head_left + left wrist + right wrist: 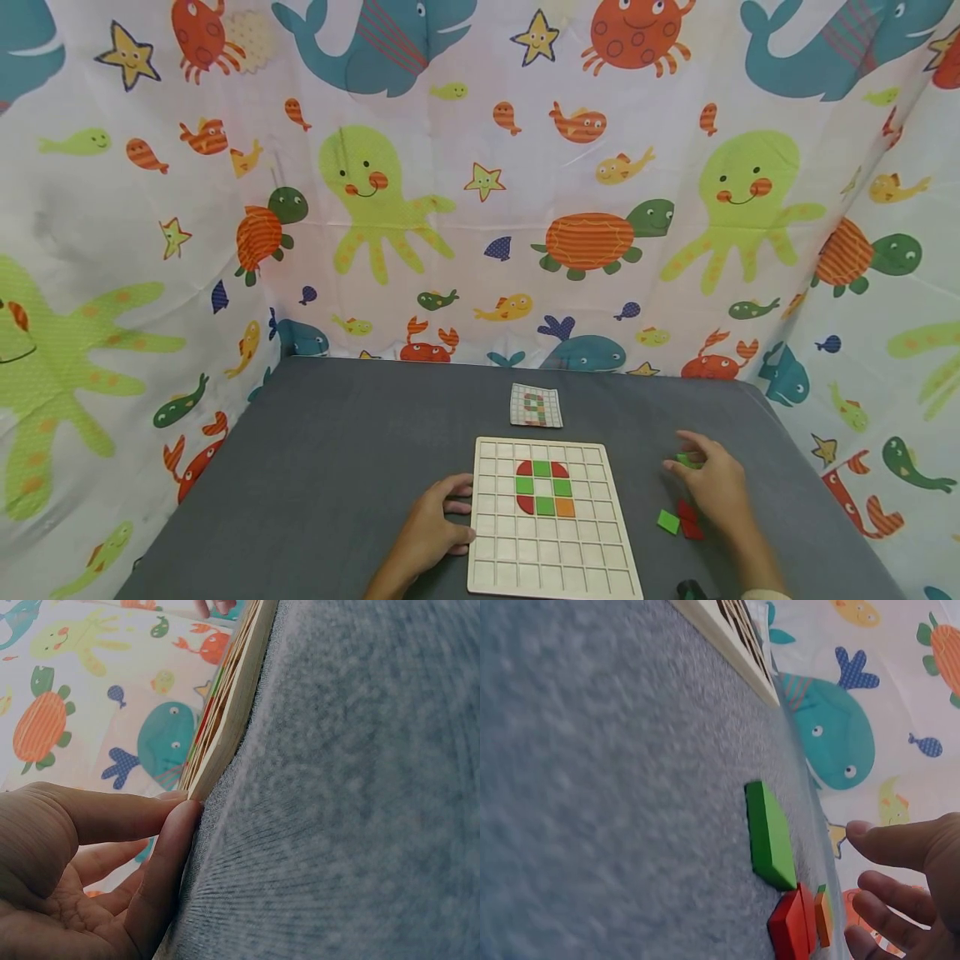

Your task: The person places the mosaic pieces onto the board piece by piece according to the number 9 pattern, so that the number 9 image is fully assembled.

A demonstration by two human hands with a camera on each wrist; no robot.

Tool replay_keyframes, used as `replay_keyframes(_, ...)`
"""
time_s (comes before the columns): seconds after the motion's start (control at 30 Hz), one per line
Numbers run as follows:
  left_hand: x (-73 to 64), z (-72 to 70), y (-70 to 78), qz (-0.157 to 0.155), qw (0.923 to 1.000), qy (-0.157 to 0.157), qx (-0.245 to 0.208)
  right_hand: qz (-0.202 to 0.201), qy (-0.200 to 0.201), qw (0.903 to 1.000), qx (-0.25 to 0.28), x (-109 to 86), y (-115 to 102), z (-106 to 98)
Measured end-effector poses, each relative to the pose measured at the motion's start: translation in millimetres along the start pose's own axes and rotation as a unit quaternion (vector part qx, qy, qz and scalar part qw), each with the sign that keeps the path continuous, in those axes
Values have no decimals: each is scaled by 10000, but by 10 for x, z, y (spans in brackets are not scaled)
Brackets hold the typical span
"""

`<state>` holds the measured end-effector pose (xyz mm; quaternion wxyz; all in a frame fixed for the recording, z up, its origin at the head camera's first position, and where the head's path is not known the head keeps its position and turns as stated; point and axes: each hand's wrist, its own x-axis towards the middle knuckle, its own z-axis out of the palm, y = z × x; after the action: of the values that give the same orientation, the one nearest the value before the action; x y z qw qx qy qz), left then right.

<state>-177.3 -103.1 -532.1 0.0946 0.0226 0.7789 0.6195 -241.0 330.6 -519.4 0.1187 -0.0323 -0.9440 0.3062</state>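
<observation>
A pale wooden grid board (551, 550) lies on the dark table, with a ring of red, green and orange tiles (543, 506) set in its upper half. At the board's left edge is my left hand (429, 529); in the left wrist view its thumb and a finger pinch the board's rim (217, 761). To the right of the board, my right hand (708, 475) hovers with fingers apart over a green tile (687, 460). Nearer me lie another green tile (667, 522) and red tiles (692, 531). An orange tile (823, 919) shows behind the red ones in the right wrist view.
Beyond the board lies a small pattern card (536, 406) on the grey table (360, 442). A curtain (480, 275) printed with sea animals encloses the back and sides. A dark object (690, 590) sits at the front edge, partly cut off.
</observation>
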Motion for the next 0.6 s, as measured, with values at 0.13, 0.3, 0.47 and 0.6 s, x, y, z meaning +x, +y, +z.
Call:
replay_keyframes(0.13, 7, 0, -1, -41, 10000, -13, -29, 280, -148, 9995, -21, 42, 35, -22)
replay_keyframes(0.3, 10, 2, -2, -31, 10000, -8, -13, 452, -311, 9985, -54, 79, 88, -44)
replay_keyframes(0.47, -1, -2, 7, 19, 10000, -11, -3, 412, -422, 9982, -124, 101, 145, -51)
replay_keyframes(0.6, -8, 1, 14, 15, 10000, 2, 2, 439, -509, 9976, -186, 124, 165, -55)
